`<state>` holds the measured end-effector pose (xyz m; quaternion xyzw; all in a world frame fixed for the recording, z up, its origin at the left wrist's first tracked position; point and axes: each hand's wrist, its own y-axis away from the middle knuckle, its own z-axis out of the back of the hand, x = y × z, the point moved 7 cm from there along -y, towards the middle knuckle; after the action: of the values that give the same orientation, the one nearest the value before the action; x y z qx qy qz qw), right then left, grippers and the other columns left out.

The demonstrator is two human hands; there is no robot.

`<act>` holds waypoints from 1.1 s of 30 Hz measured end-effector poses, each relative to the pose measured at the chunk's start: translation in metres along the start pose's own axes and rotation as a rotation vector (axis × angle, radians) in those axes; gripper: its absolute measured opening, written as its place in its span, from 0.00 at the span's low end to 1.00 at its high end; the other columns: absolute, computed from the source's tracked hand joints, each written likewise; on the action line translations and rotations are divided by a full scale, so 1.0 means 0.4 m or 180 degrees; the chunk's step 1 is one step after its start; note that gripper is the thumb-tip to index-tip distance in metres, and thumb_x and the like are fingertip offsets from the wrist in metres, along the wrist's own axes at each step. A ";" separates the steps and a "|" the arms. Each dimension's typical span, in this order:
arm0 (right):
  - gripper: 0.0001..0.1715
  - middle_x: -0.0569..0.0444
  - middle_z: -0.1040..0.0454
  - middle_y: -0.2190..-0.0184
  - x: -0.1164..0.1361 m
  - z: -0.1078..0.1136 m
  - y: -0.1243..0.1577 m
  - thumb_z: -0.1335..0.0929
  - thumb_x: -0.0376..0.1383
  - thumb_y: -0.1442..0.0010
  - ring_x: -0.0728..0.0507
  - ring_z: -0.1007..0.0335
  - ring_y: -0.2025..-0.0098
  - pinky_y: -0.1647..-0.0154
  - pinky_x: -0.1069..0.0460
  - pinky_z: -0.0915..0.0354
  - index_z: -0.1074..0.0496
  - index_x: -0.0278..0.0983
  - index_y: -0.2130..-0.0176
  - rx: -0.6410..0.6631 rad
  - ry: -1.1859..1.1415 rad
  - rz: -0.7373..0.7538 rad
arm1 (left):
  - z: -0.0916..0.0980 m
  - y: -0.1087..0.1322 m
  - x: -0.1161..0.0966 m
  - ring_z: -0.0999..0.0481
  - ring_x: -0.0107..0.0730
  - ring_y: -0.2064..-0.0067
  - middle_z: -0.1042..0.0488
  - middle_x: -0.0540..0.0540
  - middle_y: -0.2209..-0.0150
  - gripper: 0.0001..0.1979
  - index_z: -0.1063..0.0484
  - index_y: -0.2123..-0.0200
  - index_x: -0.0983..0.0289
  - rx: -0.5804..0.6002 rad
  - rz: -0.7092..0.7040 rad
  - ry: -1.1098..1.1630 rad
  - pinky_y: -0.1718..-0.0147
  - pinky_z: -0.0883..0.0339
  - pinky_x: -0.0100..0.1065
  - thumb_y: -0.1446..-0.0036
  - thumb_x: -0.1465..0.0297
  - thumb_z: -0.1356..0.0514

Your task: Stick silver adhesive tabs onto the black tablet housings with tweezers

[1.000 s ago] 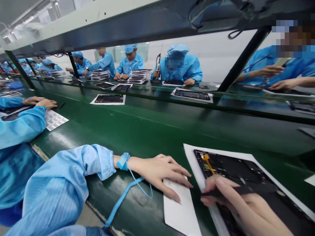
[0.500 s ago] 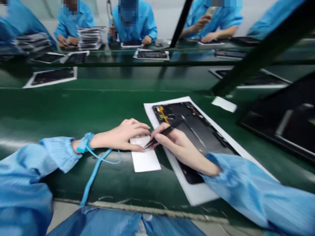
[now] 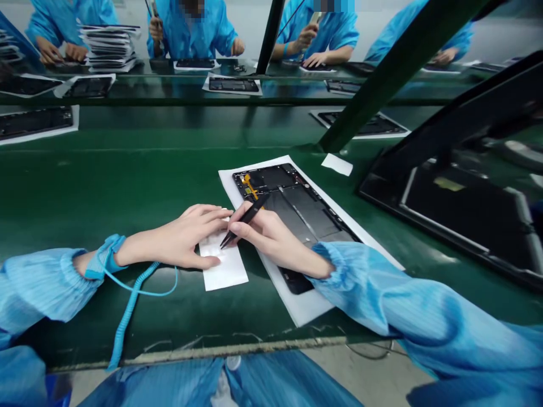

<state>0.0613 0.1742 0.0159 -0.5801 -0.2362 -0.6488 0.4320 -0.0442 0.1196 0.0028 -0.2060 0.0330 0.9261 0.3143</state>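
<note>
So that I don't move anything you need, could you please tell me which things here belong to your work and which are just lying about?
In use:
right hand with black tweezers
left hand on white paper strip
opened tablet housing on white sheet

Lying about:
small white slip
dark tablet panel
stacked housings

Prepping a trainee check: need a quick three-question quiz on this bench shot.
1. Which hand holds the black tweezers?
2. True or false: the coiled blue cord runs from a strap on the right wrist.
3. Fill in: the left hand rests on a white ____.

Key:
1. Right hand.
2. False: the strap is on the left wrist.
3. Paper slip.
</note>
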 end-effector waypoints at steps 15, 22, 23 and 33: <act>0.07 0.57 0.32 0.71 0.003 -0.001 -0.001 0.36 0.34 0.37 0.47 0.25 0.72 0.72 0.53 0.28 0.36 0.38 0.69 -0.0267 0.0478 0.0046 | -0.042 -0.006 -0.016 0.64 0.53 0.29 0.66 0.68 0.30 0.45 0.64 0.31 0.70 0.0576 0.0308 -0.0254 0.34 0.64 0.58 0.37 0.46 0.51; 0.08 0.57 0.34 0.72 0.009 -0.004 -0.004 0.37 0.33 0.39 0.48 0.26 0.74 0.73 0.54 0.29 0.37 0.38 0.71 -0.0285 0.0568 0.0066 | -0.041 -0.007 -0.016 0.64 0.54 0.29 0.65 0.68 0.30 0.45 0.62 0.31 0.69 0.0557 0.0327 -0.0249 0.34 0.66 0.58 0.38 0.45 0.51; 0.08 0.57 0.34 0.72 0.010 -0.003 -0.004 0.37 0.33 0.39 0.48 0.27 0.74 0.73 0.54 0.30 0.37 0.38 0.71 -0.0297 0.0621 0.0080 | -0.041 -0.007 -0.016 0.64 0.54 0.29 0.64 0.68 0.30 0.45 0.62 0.31 0.69 0.0557 0.0335 -0.0255 0.34 0.66 0.58 0.38 0.46 0.51; 0.08 0.58 0.28 0.75 -0.020 0.000 -0.010 0.36 0.36 0.38 0.44 0.23 0.73 0.73 0.52 0.30 0.37 0.38 0.70 -0.0216 0.0338 -0.0234 | -0.042 -0.007 -0.017 0.63 0.54 0.29 0.60 0.71 0.31 0.45 0.58 0.31 0.71 0.0521 0.0293 -0.0320 0.35 0.64 0.60 0.38 0.46 0.49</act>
<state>0.0577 0.1786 0.0092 -0.5502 -0.2120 -0.7017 0.3999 -0.0317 0.1148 -0.0095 -0.1312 0.1021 0.9430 0.2885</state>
